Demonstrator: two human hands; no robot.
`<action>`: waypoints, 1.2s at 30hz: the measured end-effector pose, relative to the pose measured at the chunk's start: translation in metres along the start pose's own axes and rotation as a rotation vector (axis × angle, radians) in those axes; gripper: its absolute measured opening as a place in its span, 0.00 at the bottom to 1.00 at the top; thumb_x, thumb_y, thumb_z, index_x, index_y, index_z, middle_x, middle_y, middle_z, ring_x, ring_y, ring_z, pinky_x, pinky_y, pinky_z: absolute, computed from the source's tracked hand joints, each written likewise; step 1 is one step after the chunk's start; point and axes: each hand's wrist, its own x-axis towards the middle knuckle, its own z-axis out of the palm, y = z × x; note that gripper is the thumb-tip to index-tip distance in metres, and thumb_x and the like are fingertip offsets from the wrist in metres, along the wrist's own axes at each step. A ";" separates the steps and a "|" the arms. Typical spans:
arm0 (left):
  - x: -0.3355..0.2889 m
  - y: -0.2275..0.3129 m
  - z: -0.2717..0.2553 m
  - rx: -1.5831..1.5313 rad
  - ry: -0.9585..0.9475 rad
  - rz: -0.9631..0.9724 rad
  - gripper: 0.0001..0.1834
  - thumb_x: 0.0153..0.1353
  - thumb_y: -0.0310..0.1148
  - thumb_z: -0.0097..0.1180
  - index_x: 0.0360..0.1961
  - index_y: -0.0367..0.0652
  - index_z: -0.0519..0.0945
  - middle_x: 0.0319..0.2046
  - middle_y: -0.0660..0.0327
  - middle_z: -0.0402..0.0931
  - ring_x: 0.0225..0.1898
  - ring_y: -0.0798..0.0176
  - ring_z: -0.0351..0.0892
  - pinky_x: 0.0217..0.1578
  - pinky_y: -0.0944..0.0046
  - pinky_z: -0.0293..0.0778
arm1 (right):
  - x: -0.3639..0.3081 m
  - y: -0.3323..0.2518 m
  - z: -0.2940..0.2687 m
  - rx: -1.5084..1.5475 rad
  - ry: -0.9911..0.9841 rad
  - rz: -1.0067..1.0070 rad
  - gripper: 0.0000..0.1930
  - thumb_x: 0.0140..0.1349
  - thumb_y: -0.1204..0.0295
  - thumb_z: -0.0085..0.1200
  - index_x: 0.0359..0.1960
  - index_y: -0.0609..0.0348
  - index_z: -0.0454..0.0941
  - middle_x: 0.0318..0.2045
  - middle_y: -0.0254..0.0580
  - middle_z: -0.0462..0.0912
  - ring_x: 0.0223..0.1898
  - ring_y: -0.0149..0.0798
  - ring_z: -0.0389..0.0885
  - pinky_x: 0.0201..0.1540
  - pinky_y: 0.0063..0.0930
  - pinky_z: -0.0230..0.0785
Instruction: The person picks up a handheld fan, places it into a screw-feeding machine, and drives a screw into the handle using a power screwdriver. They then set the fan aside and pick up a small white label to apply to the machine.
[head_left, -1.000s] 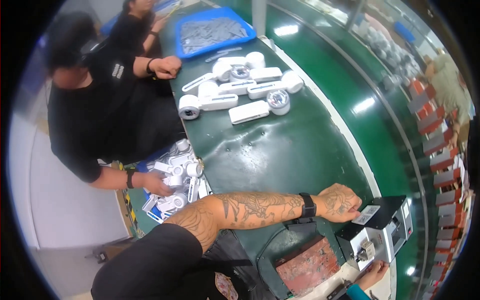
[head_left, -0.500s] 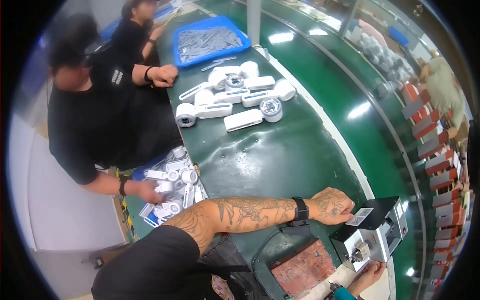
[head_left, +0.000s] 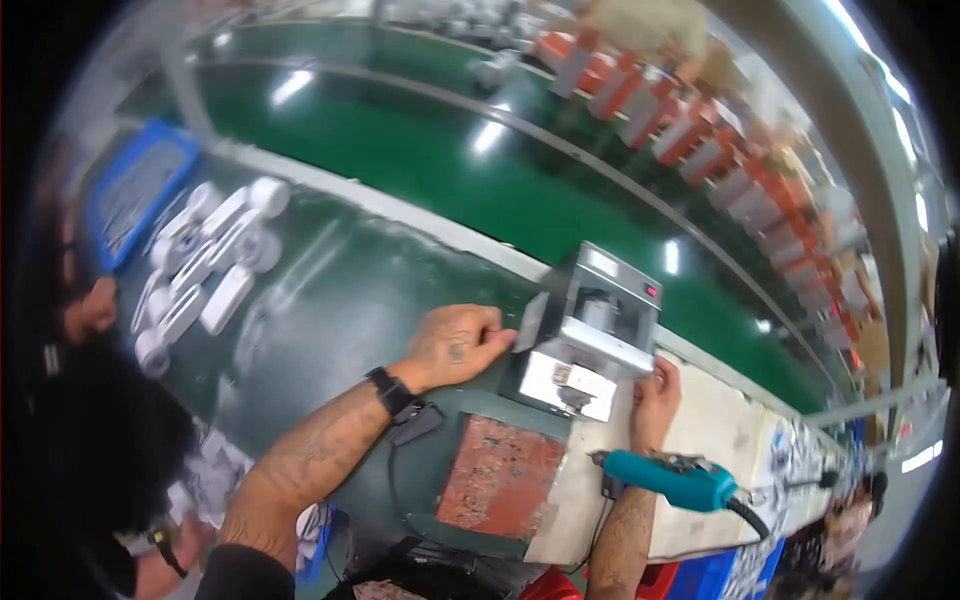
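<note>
I count two hands at the machine, a left hand and a right hand; one machine, one teal power screwdriver, one red slab, one blue tray, and at least five white gadgets.

The left forearm, dark with tattoos, slants up from the lower left toward the middle of the view, the wrist almost straight. The left hand is back-up, its fingers loosely curled and its thumb pointing right. The right forearm rises steeply from the lower edge, partly hidden below the wrist. The right hand points upward with bent fingers, lower than the left hand; its grip cannot be made out.
</note>
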 end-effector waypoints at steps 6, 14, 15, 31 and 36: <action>-0.002 0.006 -0.012 -0.012 -0.002 -0.028 0.17 0.66 0.44 0.67 0.27 0.43 0.81 0.24 0.55 0.81 0.28 0.49 0.83 0.31 0.52 0.76 | 0.003 0.003 0.010 -0.058 -0.035 -0.083 0.16 0.70 0.79 0.54 0.58 0.62 0.79 0.33 0.28 0.77 0.27 0.22 0.71 0.27 0.20 0.62; 0.001 0.001 -0.007 0.028 0.004 -0.031 0.19 0.69 0.42 0.68 0.27 0.39 0.81 0.18 0.57 0.77 0.20 0.59 0.76 0.27 0.58 0.71 | 0.002 -0.001 0.010 0.017 -0.032 -0.007 0.18 0.67 0.84 0.55 0.57 0.59 0.80 0.35 0.27 0.78 0.28 0.20 0.72 0.31 0.18 0.64; 0.002 0.002 -0.007 0.034 0.001 -0.039 0.19 0.69 0.42 0.68 0.26 0.39 0.81 0.18 0.57 0.77 0.20 0.60 0.76 0.26 0.58 0.71 | 0.002 0.000 0.010 0.015 -0.021 -0.006 0.18 0.67 0.84 0.55 0.57 0.59 0.80 0.35 0.27 0.78 0.28 0.20 0.72 0.31 0.18 0.64; 0.001 -0.005 -0.004 0.081 0.033 -0.033 0.19 0.69 0.39 0.66 0.25 0.36 0.79 0.16 0.58 0.75 0.19 0.63 0.74 0.26 0.60 0.69 | 0.002 0.005 0.010 -0.038 -0.037 -0.108 0.18 0.66 0.83 0.55 0.58 0.64 0.79 0.37 0.29 0.78 0.29 0.21 0.74 0.33 0.17 0.67; 0.002 -0.006 -0.001 0.095 0.027 0.007 0.20 0.69 0.39 0.65 0.25 0.36 0.77 0.16 0.58 0.73 0.18 0.63 0.72 0.26 0.59 0.68 | 0.003 0.008 0.007 -0.036 -0.042 -0.117 0.16 0.66 0.80 0.57 0.56 0.60 0.80 0.39 0.30 0.78 0.31 0.22 0.71 0.37 0.18 0.68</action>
